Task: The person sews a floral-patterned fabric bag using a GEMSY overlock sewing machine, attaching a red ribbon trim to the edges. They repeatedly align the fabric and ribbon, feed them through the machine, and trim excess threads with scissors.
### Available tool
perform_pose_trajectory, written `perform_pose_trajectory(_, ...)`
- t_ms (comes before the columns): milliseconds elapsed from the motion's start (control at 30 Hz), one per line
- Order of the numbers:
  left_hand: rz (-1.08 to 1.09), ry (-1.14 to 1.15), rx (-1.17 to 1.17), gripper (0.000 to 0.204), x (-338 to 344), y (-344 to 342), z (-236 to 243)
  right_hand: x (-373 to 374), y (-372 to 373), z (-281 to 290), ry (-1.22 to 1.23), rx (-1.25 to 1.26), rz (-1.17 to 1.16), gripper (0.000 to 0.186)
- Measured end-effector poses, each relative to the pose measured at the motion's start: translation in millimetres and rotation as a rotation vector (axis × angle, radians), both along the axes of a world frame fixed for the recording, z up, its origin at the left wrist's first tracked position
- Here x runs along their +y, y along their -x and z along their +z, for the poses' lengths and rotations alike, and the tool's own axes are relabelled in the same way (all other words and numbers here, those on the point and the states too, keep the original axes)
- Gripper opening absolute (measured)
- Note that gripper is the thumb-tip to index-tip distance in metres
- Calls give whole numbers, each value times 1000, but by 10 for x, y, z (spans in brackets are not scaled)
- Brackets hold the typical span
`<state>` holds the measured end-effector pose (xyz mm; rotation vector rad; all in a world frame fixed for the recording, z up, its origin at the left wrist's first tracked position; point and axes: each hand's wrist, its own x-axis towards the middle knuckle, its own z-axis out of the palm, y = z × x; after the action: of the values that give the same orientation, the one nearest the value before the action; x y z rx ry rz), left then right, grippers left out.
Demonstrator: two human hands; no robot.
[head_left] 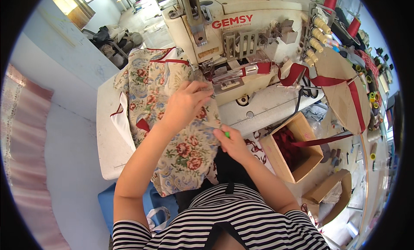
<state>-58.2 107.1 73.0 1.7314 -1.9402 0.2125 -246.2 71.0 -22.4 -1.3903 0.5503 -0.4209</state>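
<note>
A floral tapestry fabric [181, 163] with roses and blue scrolls lies over the left of the sewing table and hangs down toward my lap. Dark red binding [177, 61] edges its far end, close to the presser foot of the industrial sewing machine [254, 38]. My left hand [185, 104] lies on the fabric just left of the machine, its fingers stretched out and slightly blurred. At the fabric's right edge my right hand [233, 143] is closed around a small green object [227, 134], mostly hidden by the fingers.
Red binding tape [325, 81] runs from a wooden box [278, 157] past a cardboard disc [340, 92] into the machine. Thread cones [321, 25] stand at the right. A wall [71, 116] borders the left, and a cardboard box [332, 198] sits lower right.
</note>
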Motion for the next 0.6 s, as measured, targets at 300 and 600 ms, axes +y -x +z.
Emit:
perform_pose_trajectory(300,100,77,-54,23,-6,195,-55,-239,203,105,31,29,14,31)
perform_pose_trajectory(600,171,84,-97,24,-75,190,-71,-414,140,296,60,40,72,28)
